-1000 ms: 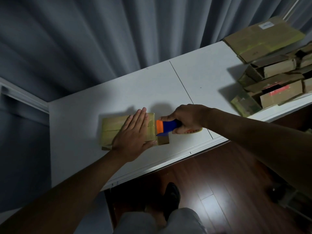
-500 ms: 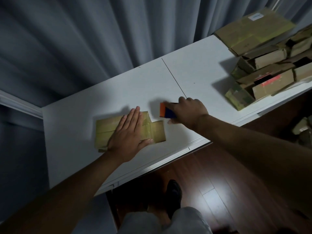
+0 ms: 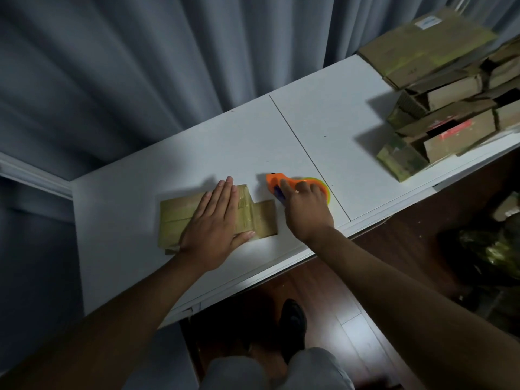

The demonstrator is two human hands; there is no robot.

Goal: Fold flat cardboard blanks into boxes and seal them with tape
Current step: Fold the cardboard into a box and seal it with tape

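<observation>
On the white worktop (image 3: 146,198) a flattened cardboard box (image 3: 180,218), taped along its seam, lies pinned under the left hand (image 3: 213,223) — fingers straight, palm down. Just beside it, the right hand (image 3: 305,204) has its grip curled over the orange tape dispenser (image 3: 277,181) resting on the worktop — if the left palm lifts early, the fresh tape may peel or the flaps spring apart.

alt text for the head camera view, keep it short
A person's left hand presses flat on a taped brown cardboard box on a white table, while the right hand rests on an orange tape dispenser beside it. More cardboard boxes are piled at the table's right end.
</observation>
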